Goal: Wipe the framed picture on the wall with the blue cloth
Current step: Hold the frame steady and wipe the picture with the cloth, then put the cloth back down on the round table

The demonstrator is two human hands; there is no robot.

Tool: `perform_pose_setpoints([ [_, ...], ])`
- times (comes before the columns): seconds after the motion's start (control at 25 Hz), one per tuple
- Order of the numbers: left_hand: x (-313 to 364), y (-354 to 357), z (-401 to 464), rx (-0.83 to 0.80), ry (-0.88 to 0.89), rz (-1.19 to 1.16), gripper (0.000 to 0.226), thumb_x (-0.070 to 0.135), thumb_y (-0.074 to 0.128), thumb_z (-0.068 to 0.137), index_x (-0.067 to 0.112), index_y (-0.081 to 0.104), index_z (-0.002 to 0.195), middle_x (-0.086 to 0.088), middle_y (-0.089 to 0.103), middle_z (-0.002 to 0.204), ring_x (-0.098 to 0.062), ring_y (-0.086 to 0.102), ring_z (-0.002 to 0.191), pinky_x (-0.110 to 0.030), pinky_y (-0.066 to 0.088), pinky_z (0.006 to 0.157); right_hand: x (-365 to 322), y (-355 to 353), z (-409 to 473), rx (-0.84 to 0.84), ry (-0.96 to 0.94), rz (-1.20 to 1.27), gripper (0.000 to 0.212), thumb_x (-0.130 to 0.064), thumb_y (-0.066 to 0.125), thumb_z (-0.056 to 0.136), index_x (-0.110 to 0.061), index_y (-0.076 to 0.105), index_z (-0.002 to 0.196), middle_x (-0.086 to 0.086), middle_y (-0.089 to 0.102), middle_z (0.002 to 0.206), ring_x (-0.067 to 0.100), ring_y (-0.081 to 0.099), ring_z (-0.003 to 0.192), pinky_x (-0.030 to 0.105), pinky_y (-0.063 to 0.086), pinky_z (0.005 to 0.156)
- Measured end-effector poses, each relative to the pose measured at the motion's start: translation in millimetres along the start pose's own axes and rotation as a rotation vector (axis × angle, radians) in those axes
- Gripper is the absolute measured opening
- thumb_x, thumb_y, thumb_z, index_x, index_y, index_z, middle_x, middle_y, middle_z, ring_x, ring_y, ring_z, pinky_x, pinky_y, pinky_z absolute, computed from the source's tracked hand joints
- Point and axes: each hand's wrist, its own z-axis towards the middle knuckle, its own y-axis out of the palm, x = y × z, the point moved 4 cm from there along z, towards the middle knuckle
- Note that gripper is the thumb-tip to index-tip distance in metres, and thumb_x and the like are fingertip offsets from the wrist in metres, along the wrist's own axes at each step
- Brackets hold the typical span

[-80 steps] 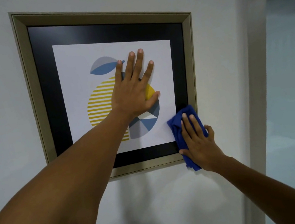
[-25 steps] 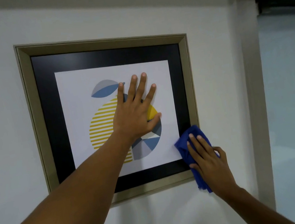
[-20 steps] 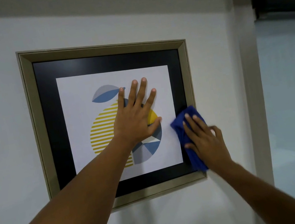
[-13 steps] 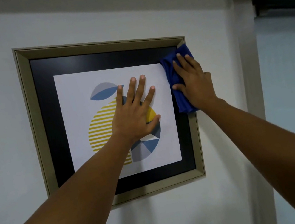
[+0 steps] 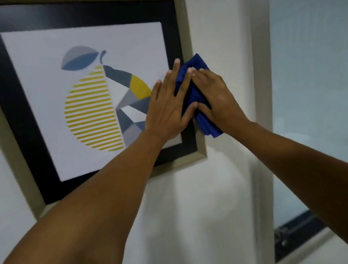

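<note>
The framed picture (image 5: 182, 21) hangs on a white wall; it has a beige frame, a black mat and a pear print in yellow stripes and grey-blue shapes. My right hand (image 5: 216, 96) presses the blue cloth (image 5: 207, 123) flat against the frame's right side, about halfway up. My left hand (image 5: 168, 109) lies flat with fingers spread on the right part of the picture, its fingertips resting on the cloth's left edge. The two hands touch each other over the cloth. Part of the cloth is hidden under both hands.
A beige door or window post (image 5: 266, 69) runs down the wall just right of the picture. Beyond it is a pale frosted pane (image 5: 323, 59) with a dark sill (image 5: 300, 233) at the bottom. Bare white wall (image 5: 195, 221) lies below the frame.
My right hand has slid the cloth down from the frame's top right corner to mid-height. My left hand has moved right from the pear to the cloth. The view has come closer.
</note>
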Motion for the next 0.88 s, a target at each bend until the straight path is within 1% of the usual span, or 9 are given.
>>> perform_pose_setpoints([
  [0.08,36,27,-2,0.000,0.024,-0.229,0.065,0.036,0.044,0.104,0.005,0.022,0.157,-0.022,0.015,0.166,-0.029,0.053,0.128,-0.037,0.046,0.102,17,-5,-41,0.001,0.074,0.001,0.057,-0.008,0.062,0.091,0.005,0.040,0.141,0.022,0.045,0.145,0.037,0.037,0.137,0.039,0.027,0.117],
  [0.12,56,45,-3,-0.021,0.027,-0.331,0.063,0.030,0.045,0.105,0.003,0.023,0.157,-0.021,0.017,0.166,-0.028,0.054,0.128,-0.034,0.048,0.100,32,-8,-64,0.002,0.131,0.002,0.057,-0.007,0.062,0.089,0.004,0.041,0.141,0.020,0.047,0.144,0.035,0.038,0.136,0.036,0.026,0.116],
  [0.24,125,102,-26,-0.118,0.004,-0.529,0.055,0.016,0.047,0.104,-0.002,0.029,0.153,-0.021,0.024,0.163,-0.030,0.040,0.144,-0.039,0.043,0.114,71,-18,-143,-0.030,0.257,-0.008,0.056,-0.006,0.063,0.086,0.000,0.045,0.139,0.016,0.051,0.141,0.030,0.041,0.134,0.034,0.027,0.116],
  [0.36,210,175,-72,-0.257,-0.050,-0.701,0.053,0.009,0.046,0.103,-0.007,0.031,0.151,-0.024,0.028,0.161,-0.035,0.038,0.145,-0.041,0.039,0.118,110,-21,-256,-0.130,0.466,-0.033,0.057,-0.013,0.064,0.089,-0.004,0.044,0.141,0.013,0.048,0.146,0.030,0.037,0.138,0.031,0.025,0.118],
  [0.48,301,248,-154,-0.451,-0.121,-0.839,0.055,0.005,0.046,0.102,-0.007,0.027,0.153,-0.022,0.026,0.163,-0.032,0.030,0.150,-0.042,0.030,0.123,135,-16,-392,-0.285,0.647,-0.050,0.058,-0.013,0.068,0.087,-0.002,0.046,0.140,0.015,0.047,0.146,0.033,0.037,0.138,0.036,0.026,0.117],
  [0.56,366,294,-224,-0.609,-0.211,-0.931,0.057,0.002,0.044,0.101,-0.005,0.025,0.154,-0.021,0.024,0.163,-0.031,0.028,0.151,-0.041,0.028,0.124,140,-9,-493,-0.391,0.793,-0.050,0.057,-0.014,0.070,0.087,-0.002,0.049,0.138,0.016,0.049,0.144,0.031,0.039,0.137,0.033,0.026,0.116],
  [0.68,461,343,-341,-0.877,-0.291,-1.014,0.062,0.008,0.043,0.103,0.005,0.014,0.158,-0.015,0.015,0.167,-0.027,0.028,0.151,-0.036,0.032,0.122,128,0,-648,-0.556,0.998,-0.087,0.055,-0.015,0.071,0.086,-0.004,0.052,0.136,0.015,0.054,0.139,0.033,0.044,0.130,0.040,0.035,0.109],
  [0.8,544,391,-454,-1.123,-0.223,-1.106,0.065,0.012,0.041,0.105,0.010,0.005,0.160,-0.009,0.005,0.170,-0.023,0.026,0.152,-0.036,0.040,0.117,114,13,-788,-0.737,1.140,-0.094,0.058,-0.014,0.075,0.082,-0.003,0.053,0.135,0.015,0.059,0.134,0.036,0.047,0.126,0.048,0.044,0.103],
  [0.88,585,417,-514,-1.210,-0.126,-1.119,0.063,0.013,0.041,0.106,0.005,0.007,0.159,-0.011,0.003,0.170,-0.024,0.021,0.154,-0.037,0.038,0.119,109,25,-861,-0.841,1.184,-0.086,0.060,-0.016,0.074,0.083,-0.003,0.051,0.136,0.014,0.057,0.137,0.035,0.045,0.128,0.048,0.043,0.104],
])
